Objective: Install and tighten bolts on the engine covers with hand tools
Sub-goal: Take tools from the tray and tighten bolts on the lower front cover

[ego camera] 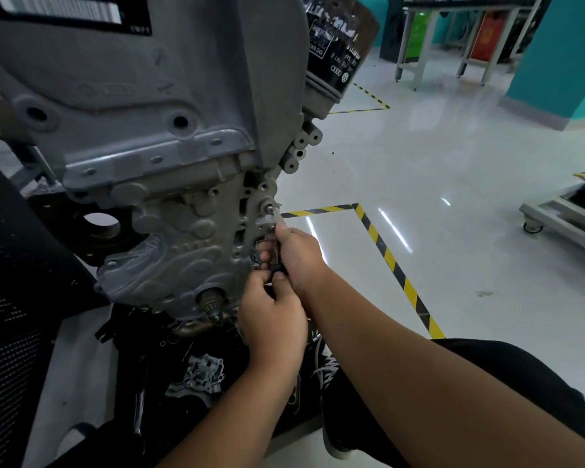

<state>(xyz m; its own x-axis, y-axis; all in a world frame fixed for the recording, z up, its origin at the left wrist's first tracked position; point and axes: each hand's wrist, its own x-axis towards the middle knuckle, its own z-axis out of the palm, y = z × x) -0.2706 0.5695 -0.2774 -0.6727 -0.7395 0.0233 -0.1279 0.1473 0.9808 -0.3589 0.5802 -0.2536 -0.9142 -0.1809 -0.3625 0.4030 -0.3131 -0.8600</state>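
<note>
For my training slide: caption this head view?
Both hands work a small hand tool at the engine cover's right edge.

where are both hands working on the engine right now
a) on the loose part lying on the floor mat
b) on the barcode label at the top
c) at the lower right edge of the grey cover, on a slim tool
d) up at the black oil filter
c: the right hand and the left hand both grip a slim tool whose tip meets the right edge of the grey cover, well below the oil filter.
</note>
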